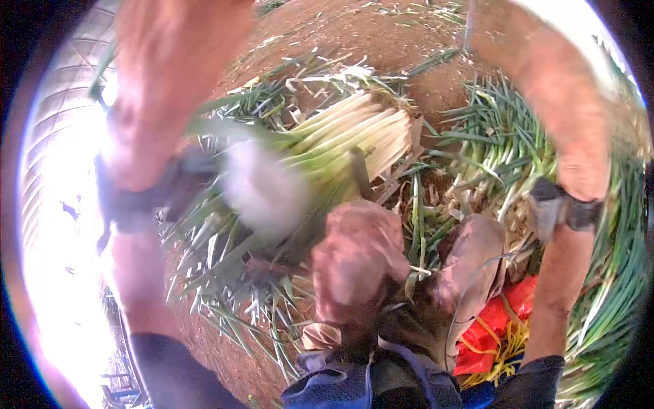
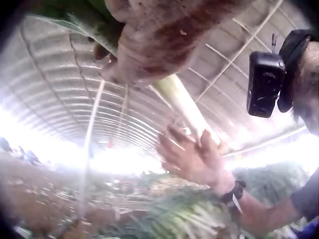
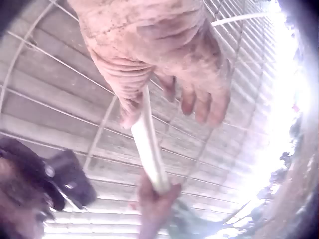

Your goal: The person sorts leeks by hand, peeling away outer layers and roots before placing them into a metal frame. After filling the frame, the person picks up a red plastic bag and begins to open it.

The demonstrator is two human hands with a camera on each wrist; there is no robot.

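Note:
A leek stalk, white at one end and green at the other, stretches between the hands in the left wrist view point(image 2: 187, 107) and right wrist view point(image 3: 149, 144). The left hand point(image 2: 164, 45) grips its greener part, also seen from the right wrist point(image 3: 154, 204). At the white end, the right hand point(image 3: 164, 55) point(image 2: 192, 159) holds the stalk between thumb and palm, its other fingers spread away from it. In the head view, the left hand point(image 1: 170, 68) and right hand point(image 1: 562, 102) are raised and blurred; their fingertips are hidden.
Trimmed leeks point(image 1: 354, 133) lie piled in front of the knees, with loose green leaves point(image 1: 218, 255) around them. More long green leeks point(image 1: 613, 273) line the right side. A red bag point(image 1: 487, 334) with yellow strings point(image 1: 507, 344) is beside the right leg, on brown soil.

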